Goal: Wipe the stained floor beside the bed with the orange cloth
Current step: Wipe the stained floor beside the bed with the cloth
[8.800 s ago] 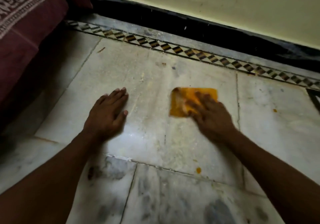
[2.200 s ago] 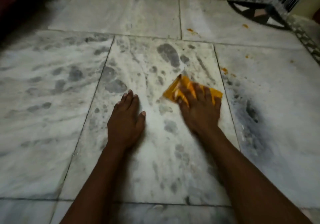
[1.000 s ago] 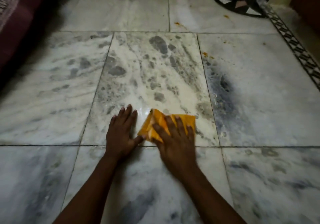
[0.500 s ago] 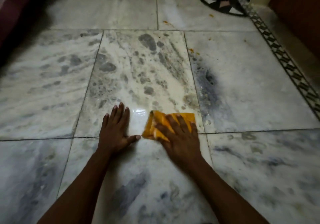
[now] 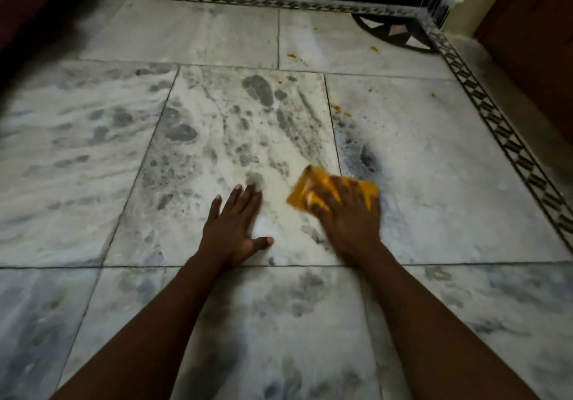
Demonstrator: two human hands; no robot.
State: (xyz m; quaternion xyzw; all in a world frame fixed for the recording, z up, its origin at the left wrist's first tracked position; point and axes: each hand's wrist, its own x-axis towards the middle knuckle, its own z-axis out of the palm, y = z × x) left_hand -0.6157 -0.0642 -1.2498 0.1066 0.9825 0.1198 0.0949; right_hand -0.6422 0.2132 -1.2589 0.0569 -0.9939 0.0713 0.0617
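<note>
Below centre, two hands on floor (image 5: pixel 440 189), left hand (image 5: pixel 232 229) lay flat, right hand (image 5: pixel 350 220) pressed flat on one cloth (image 5: pixel 305 194), which had moved right.

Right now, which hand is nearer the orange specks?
Right. The right hand, pressing the orange cloth, sits directly short of the specks; the left hand rests flat, off to their left.

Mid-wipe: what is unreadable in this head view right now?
Head view:
1. Orange cloth: motion-blurred, partly covered by the right hand; folds unreadable.
2. Floor beneath the left hand and the cloth: hidden, so stains there unknown.
3. Bed: dark, cut off by the top left edge.
4. Orange specks farther out: too small to identify.
</note>
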